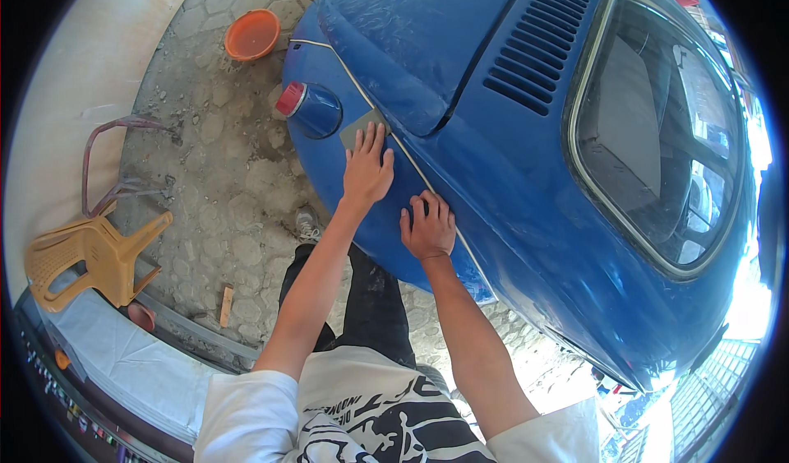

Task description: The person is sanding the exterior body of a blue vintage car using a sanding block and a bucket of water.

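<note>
My left hand [369, 171] lies with fingers stretched out over a grey sheet like sandpaper [350, 136], pressing it onto the blue car's rear fender [329, 152]. The sheet's far and left parts show past the fingertips; the rest is under the hand. Nearer to me and to the right, my right hand [430, 231] rests on the fender with its fingers apart and slightly bent. Its fingertips are by the pale trim strip [408, 157] along the fender seam. I see nothing in that hand. A red-lensed tail light [316, 109] stands just left of the sheet.
An orange basin [252, 34] stands on the paved ground [218, 142], far left. A tan plastic chair [111, 253] lies tipped at left, beside a rusty metal frame [86, 163]. A small wood piece [226, 306] lies nearby. The car's vented lid [538, 39] and rear window [657, 126] are right.
</note>
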A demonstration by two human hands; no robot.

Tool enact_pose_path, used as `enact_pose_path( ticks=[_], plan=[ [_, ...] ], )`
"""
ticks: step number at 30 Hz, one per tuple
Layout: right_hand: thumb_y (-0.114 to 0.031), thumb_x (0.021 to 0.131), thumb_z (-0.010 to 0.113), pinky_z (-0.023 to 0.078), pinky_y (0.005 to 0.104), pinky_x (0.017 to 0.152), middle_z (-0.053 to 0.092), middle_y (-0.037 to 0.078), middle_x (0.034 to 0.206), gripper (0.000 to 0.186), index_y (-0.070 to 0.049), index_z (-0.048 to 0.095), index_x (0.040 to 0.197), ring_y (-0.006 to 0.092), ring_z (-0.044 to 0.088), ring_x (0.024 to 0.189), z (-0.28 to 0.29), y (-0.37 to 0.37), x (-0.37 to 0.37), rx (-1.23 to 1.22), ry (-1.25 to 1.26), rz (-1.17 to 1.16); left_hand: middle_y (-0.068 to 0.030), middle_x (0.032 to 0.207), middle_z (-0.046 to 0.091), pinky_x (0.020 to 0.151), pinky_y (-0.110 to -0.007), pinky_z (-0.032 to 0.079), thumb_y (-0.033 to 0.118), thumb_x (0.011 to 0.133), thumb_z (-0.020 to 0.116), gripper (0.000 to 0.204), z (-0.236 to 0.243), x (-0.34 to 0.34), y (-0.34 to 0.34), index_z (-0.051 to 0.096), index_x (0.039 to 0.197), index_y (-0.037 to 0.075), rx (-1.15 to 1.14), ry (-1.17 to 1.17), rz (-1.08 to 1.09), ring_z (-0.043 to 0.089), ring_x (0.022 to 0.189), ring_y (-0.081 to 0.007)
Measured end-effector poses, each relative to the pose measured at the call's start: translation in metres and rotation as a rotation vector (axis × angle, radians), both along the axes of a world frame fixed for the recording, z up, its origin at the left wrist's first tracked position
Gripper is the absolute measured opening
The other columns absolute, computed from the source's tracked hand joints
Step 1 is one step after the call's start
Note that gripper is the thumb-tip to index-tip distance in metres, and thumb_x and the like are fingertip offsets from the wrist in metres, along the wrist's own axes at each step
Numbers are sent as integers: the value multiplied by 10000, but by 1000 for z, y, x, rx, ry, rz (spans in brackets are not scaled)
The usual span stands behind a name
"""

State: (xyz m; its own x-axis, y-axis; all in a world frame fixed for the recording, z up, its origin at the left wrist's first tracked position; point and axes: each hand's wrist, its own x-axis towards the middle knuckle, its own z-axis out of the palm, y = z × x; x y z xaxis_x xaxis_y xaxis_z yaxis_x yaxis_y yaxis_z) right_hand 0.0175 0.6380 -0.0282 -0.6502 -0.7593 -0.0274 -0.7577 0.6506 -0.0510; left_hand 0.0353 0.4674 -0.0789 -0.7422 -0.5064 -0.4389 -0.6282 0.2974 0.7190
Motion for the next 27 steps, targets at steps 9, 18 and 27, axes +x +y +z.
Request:
enact_pose_path(
  ticks=[9, 18, 27],
  plan=[
    [-318, 838, 610, 443, 383, 860, 536, 10, 1161, 271, -166, 590, 1061, 219, 509, 1135, -4, -7, 4, -21, -33, 0, -106, 1596, 176, 1181, -526, 127, 321, 976, 282, 592, -16, 2, -14, 242, 1521, 94, 19, -16, 54, 130, 1471, -333],
    [-326, 848, 599, 447, 385, 862, 535, 12, 1169, 267, -157, 595, 1054, 218, 509, 1142, -3, -17, 13, -22, -36, 16, -106, 1591, 199, 1176, -511, 146, 331, 974, 268, 596, -21, -20, -64, 254, 1514, 79, 16, -101, 188, 177, 1459, -340],
    [-316, 858, 587, 446, 374, 863, 536, 12, 1174, 248, -153, 601, 1045, 208, 511, 1139, -2, -10, 7, -58, -37, 0, -95, 1595, 190, 1178, -531, 119, 324, 968, 265, 597, -11, -8, -39, 245, 1522, 102, -65, -138, 44, 171, 1465, -322]
  ],
)
